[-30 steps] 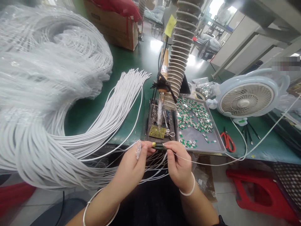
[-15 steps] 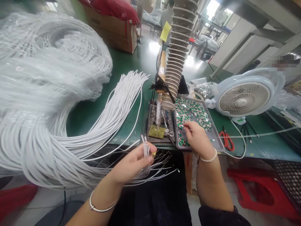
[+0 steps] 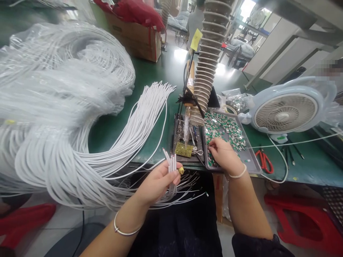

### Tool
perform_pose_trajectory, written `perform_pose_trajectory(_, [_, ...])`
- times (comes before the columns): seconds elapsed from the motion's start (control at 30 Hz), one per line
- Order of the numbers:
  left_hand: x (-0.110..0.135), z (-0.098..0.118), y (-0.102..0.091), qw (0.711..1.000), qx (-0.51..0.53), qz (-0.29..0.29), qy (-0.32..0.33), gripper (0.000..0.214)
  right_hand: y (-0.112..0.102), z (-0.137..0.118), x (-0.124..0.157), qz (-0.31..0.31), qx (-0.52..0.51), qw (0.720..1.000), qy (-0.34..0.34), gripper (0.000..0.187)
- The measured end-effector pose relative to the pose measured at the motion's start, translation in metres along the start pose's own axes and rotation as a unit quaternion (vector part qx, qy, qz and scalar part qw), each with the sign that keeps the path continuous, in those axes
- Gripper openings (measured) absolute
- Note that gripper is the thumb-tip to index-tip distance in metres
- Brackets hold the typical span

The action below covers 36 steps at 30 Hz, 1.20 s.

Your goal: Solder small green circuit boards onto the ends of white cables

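My left hand (image 3: 162, 182) is closed around several white cables (image 3: 172, 162), their stripped ends with reddish tips pointing up. A small yellow piece (image 3: 181, 170) shows at its fingertips. Over the left side of a grey tray (image 3: 254, 167), my right hand (image 3: 223, 153) has thumb and finger pinched together; what lies between them is too small to make out. Small green circuit boards with metal connectors (image 3: 227, 128) fill much of the tray. Between the hands, a soldering iron (image 3: 187, 123) hangs tip down above a yellow-green sponge (image 3: 184, 149).
A big bundle of white cables (image 3: 115, 153), partly in plastic, covers the left. A ribbed hose (image 3: 206, 67) comes down behind the iron. Right of the tray lie red-handled scissors (image 3: 264, 162) and a fan (image 3: 285, 110). A red stool (image 3: 302, 221) stands below the table edge.
The view has shifted, so most things sit slightly further right. My right fingertips have moved a little nearer the tray's left edge. The cables in my left hand have turned slightly.
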<state>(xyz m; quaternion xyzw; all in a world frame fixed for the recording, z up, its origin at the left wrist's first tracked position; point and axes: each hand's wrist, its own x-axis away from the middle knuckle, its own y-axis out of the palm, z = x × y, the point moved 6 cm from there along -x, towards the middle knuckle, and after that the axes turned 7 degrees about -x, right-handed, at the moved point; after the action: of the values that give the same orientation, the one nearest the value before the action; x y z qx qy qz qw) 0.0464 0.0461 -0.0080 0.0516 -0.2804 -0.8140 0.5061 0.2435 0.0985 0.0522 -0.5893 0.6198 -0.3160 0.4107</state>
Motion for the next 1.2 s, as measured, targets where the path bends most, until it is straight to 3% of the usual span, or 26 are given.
perform_pose_trajectory(0.13, [0.001, 0.006, 0.003, 0.999, -0.005, 0.037, 0.013, 0.025, -0.003, 0.001, 0.004, 0.017, -0.010, 1.000, -0.004, 0.011])
perform_pose_trajectory(0.23, [0.003, 0.009, 0.004, 0.998, -0.013, 0.064, 0.006, 0.025, -0.009, -0.004, 0.010, 0.068, -0.027, 0.997, -0.022, 0.015])
perform_pose_trajectory(0.33, [0.003, 0.008, 0.003, 0.996, -0.020, 0.088, -0.001, 0.025, -0.019, -0.016, 0.022, 0.143, -0.084, 0.984, -0.056, 0.017])
perform_pose_trajectory(0.47, [0.001, 0.007, 0.008, 0.996, -0.040, 0.083, 0.000, 0.025, -0.020, -0.031, 0.042, 0.179, -0.183, 0.965, -0.064, 0.012])
perform_pose_trajectory(0.63, [0.000, 0.008, 0.016, 0.997, -0.022, 0.067, 0.012, 0.018, -0.005, -0.041, 0.059, 0.155, -0.308, 0.938, -0.043, 0.008])
perform_pose_trajectory(0.8, [-0.002, 0.005, 0.021, 0.999, -0.014, 0.048, -0.009, 0.020, 0.008, -0.052, 0.065, 0.133, -0.339, 0.929, -0.070, 0.008])
perform_pose_trajectory(1.2, [-0.004, 0.012, 0.018, 0.992, -0.035, 0.117, 0.038, 0.021, 0.033, -0.062, 0.065, 0.132, -0.404, 0.905, -0.017, 0.005])
